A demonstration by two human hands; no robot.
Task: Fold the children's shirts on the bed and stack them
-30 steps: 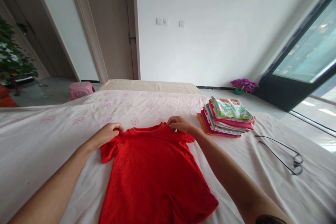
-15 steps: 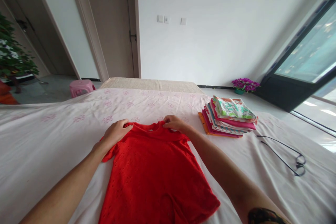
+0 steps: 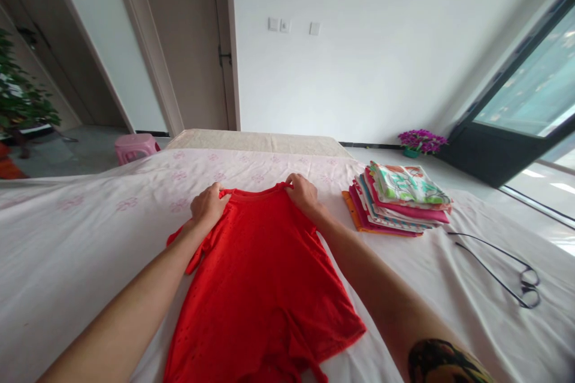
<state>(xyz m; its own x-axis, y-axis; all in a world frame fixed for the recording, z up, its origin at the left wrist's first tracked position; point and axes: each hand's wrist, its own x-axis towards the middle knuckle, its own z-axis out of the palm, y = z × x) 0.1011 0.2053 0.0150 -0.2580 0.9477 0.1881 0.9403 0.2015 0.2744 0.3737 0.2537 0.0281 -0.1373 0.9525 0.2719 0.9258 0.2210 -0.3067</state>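
Note:
A red short-sleeved shirt (image 3: 265, 263) is spread over the white bedsheet (image 3: 112, 239), its neckline away from me and its lower part running off the bottom of the view. My left hand (image 3: 209, 206) pinches the shirt at the left shoulder, beside the collar. At the other shoulder, my right hand (image 3: 303, 192) grips the cloth between thumb and fingers. The collar is stretched between both hands and looks slightly lifted. Below my left hand the left sleeve hangs folded, while my right forearm covers part of the right side.
To the right lies a stack of folded clothes (image 3: 399, 200), a green-patterned piece on top. Eyeglasses (image 3: 523, 281) with open temples rest right of it. Beyond the bed are a pink stool (image 3: 136, 146), a purple-flowered pot plant (image 3: 420, 142) and a leafy plant (image 3: 22, 87).
Both hands have moved forward, away from me, raising the shirt's shoulders and collar. The shirt's lower part has shifted and bunched a little. The view has moved slightly.

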